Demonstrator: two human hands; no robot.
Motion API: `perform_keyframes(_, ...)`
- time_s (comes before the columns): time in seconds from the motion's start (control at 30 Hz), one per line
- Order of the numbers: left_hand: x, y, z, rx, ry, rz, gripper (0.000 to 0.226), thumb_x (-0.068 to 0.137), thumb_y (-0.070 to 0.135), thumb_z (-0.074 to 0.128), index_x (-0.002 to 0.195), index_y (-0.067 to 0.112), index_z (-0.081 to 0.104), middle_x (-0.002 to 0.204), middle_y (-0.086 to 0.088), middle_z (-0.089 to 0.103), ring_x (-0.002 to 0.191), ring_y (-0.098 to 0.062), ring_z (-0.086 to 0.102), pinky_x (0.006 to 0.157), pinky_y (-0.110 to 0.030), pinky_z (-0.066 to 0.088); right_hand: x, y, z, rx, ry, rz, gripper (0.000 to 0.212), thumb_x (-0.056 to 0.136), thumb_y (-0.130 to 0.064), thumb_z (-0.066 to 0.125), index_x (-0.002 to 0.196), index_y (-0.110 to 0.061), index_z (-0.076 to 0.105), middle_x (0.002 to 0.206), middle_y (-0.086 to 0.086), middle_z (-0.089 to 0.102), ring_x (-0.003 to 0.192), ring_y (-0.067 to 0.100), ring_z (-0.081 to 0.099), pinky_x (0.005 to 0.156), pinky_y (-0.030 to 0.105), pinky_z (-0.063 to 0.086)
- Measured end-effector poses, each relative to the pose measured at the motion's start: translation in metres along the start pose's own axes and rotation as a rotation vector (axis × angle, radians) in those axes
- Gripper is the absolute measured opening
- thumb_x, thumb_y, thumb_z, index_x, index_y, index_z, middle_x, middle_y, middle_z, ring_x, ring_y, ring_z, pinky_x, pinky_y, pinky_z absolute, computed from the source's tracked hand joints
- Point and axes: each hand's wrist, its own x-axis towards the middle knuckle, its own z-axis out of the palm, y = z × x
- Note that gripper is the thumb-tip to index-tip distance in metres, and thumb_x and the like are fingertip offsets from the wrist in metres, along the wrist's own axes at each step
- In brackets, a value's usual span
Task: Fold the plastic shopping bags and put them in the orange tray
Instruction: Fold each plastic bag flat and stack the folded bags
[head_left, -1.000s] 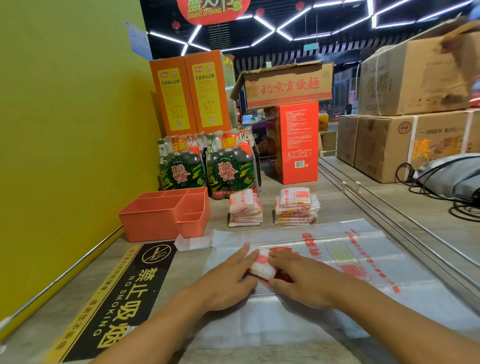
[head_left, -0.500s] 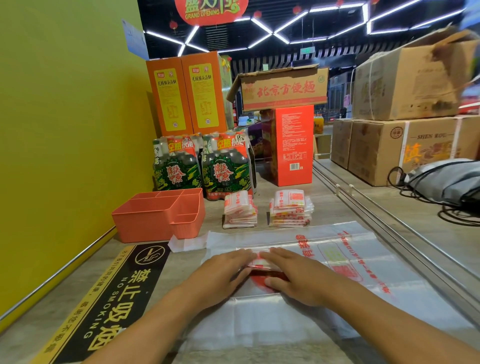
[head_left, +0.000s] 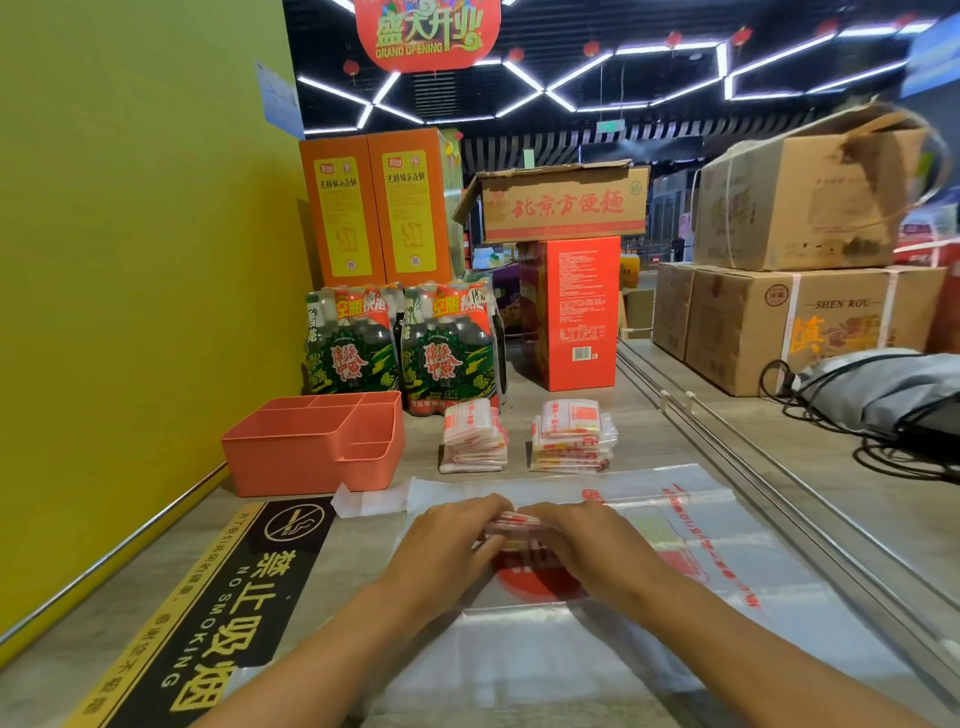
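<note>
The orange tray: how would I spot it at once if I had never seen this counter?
Start at the tall yellow-green wall on the left. At its foot, on the counter, just in front of the green bottle packs, stands the orange tray. Unlike the folded bag stacks beside it, it is a rigid open bin with dividers.

"no smoking" on counter sticker (head_left: 208, 613)
</note>
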Motion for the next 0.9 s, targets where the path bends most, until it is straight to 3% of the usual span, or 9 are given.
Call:
perform_keyframes(0.13,0.013,0.005,-0.013,0.082,0.006,0.045,0.011,0.100,0.038,0.052,0.103,0.028,0.054,0.093,0.010,0.071,0.079,-0.012,0.064,0.069,-0.037,0.053,0.006,0.005,-0.011,0.037,0.045,-0.033,0.020,0.104,-0.032,0.051,0.113,-0.032,0.068,0.105,-0.007,0.073,0.092,0.014,0.067,0.079,0.036,0.056)
perform_keyframes(0.27,0.055,0.020,-0.032,0.094,0.006,0.077,0.012,0.101,0.027,0.057,0.110,0.020,0.056,0.104,0.003,0.070,0.089,-0.015,0.062,0.070,-0.028,0.043,0.027,0.024,-0.041,-0.010,0.082,-0.052,0.024,0.103,-0.027,0.053,0.122,-0.034,0.067,0.120,-0.009,0.070,0.108,0.015,0.065,0.089,0.036,0.057)
perform_keyframes(0.33,0.082,0.028,-0.033,0.091,0.019,0.065,0.014,0.101,0.024,0.056,0.114,0.021,0.055,0.101,0.002,0.066,0.085,-0.013,0.056,0.067,-0.025,0.037,0.039,0.040,-0.057,-0.042,0.122,-0.029,0.027,0.103,-0.027,0.055,0.126,-0.034,0.067,0.124,-0.007,0.069,0.111,0.017,0.065,0.093,0.039,0.056)
perform_keyframes(0.4,0.109,0.030,-0.021,0.084,0.010,0.034,0.012,0.101,0.022,0.054,0.113,0.023,0.051,0.094,0.002,0.063,0.082,-0.015,0.056,0.064,-0.026,0.041,0.051,0.055,-0.069,-0.075,0.162,0.004,0.026,0.102,-0.026,0.056,0.124,-0.034,0.069,0.119,-0.007,0.071,0.105,0.015,0.067,0.091,0.037,0.057)
perform_keyframes(0.5,0.143,0.023,0.001,0.023,0.025,0.011,0.024,0.101,0.018,0.050,0.124,0.024,0.051,0.101,-0.004,0.068,0.088,-0.021,0.062,0.075,-0.039,0.055,0.070,0.079,-0.074,-0.023,0.208,0.018,0.025,0.102,-0.024,0.055,0.119,-0.035,0.070,0.113,-0.013,0.072,0.100,0.008,0.067,0.087,0.032,0.058)
perform_keyframes(0.63,0.173,0.017,0.028,-0.087,0.097,-0.048,0.048,0.100,0.017,0.055,0.143,0.037,0.047,0.137,0.006,0.060,0.120,-0.016,0.057,0.101,-0.039,0.050,0.102,0.113,-0.064,0.062,0.289,0.052,0.037,0.100,-0.012,0.058,0.130,-0.032,0.066,0.136,-0.007,0.063,0.126,0.012,0.057,0.109,0.031,0.045)
perform_keyframes(0.7,0.186,0.009,0.043,-0.103,0.144,-0.108,0.053,0.098,0.015,0.059,0.144,0.038,0.045,0.142,0.008,0.056,0.127,-0.016,0.054,0.106,-0.042,0.048,0.116,0.119,-0.060,0.125,0.314,0.072,0.038,0.099,-0.003,0.053,0.132,-0.018,0.066,0.140,0.001,0.061,0.132,0.020,0.053,0.113,0.024,0.036)
perform_keyframes(0.8,0.202,-0.006,0.060,-0.155,0.144,-0.160,0.047,0.100,0.010,0.052,0.142,0.032,0.048,0.141,0.007,0.055,0.127,-0.015,0.053,0.106,-0.038,0.047,0.129,0.123,-0.048,0.154,0.279,0.087,0.040,0.099,-0.001,0.051,0.136,-0.013,0.061,0.142,0.005,0.057,0.135,0.023,0.049,0.115,0.029,0.034)
perform_keyframes(0.9,0.200,-0.015,0.079,-0.125,0.001,-0.193,0.044,0.104,0.015,0.041,0.146,0.026,0.041,0.148,0.002,0.046,0.136,-0.021,0.045,0.110,-0.040,0.042,0.128,0.136,-0.027,0.169,0.161,0.122,0.043,0.099,-0.005,0.054,0.140,-0.017,0.056,0.139,-0.007,0.052,0.132,0.014,0.047,0.117,0.029,0.032)
